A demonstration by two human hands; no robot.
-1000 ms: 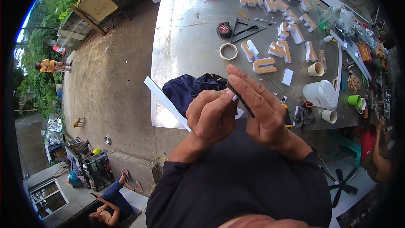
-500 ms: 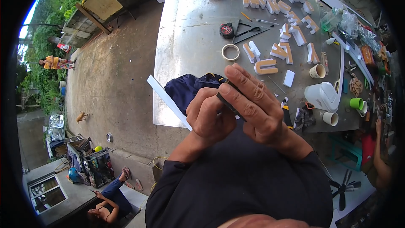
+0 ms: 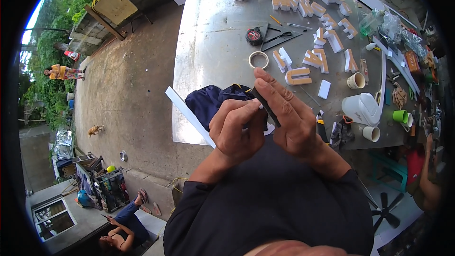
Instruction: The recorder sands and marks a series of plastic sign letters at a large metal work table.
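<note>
Above the near edge of the metal table my two hands are close together. My right hand (image 3: 295, 121) has its fingers straight and together, with a dark flat strip (image 3: 266, 107) along their inner side. My left hand (image 3: 238, 127) is closed in a pinch, its fingertips close to the strip. A tiny bit of a white piece (image 3: 260, 106) shows at those fingertips; the rest is hidden by the fingers. Beyond the hands lie letters with tan faces and white sides, among them a U-shaped letter (image 3: 298, 77). Dark blue cloth (image 3: 204, 100) lies behind my left hand.
On the metal table (image 3: 204, 42) are a tape roll (image 3: 259, 60), tape measure (image 3: 254, 36), set square (image 3: 279, 38), white container (image 3: 361, 109) and cups (image 3: 356, 80). A white strip (image 3: 189, 116) overhangs the left edge. Other people are at the left and right; a dog (image 3: 96, 130) stands left.
My right fingers have shifted slightly and tilted, so more of the dark strip shows. A white bit now shows at my left fingertips. The dog has turned.
</note>
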